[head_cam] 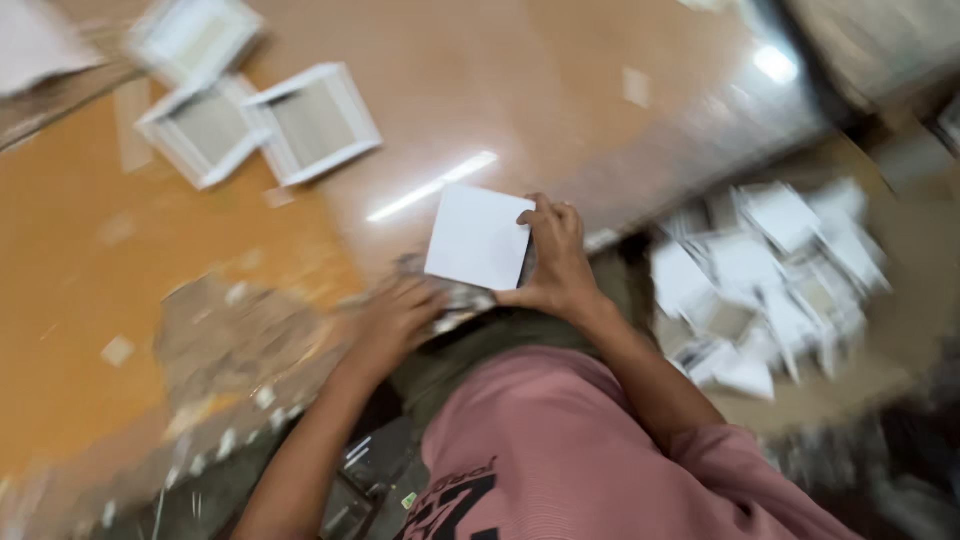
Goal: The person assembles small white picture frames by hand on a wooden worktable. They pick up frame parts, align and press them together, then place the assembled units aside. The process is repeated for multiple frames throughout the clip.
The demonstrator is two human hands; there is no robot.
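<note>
Torso: a pink shirt (560,440) with dark print is seen at the bottom edge, nearest the camera; both bare forearms extend up from it.
Left hand (395,318): blurred by motion; it is laid low at the table edge on a small grey, blurred thing. Whether the fingers are closed on it cannot be told.
Right hand (555,265): clamped on the right edge of a white square card (478,238), fingertips curled over the top corner, thumb beneath.
White square card: held flat-faced toward the camera, slightly tilted, just above the near table edge, between the two hands.
Table (120,260): orange-brown surface, worn to a grey patch (235,340) left of the left hand; small paper scraps are scattered on it.
Pile, right (770,280): many white and grey square pieces are heaped in a cardboard box beside the table, well apart from the right hand.
Far left: three shallow white-rimmed square trays (255,125) are set close together on the table; details are blurred.
</note>
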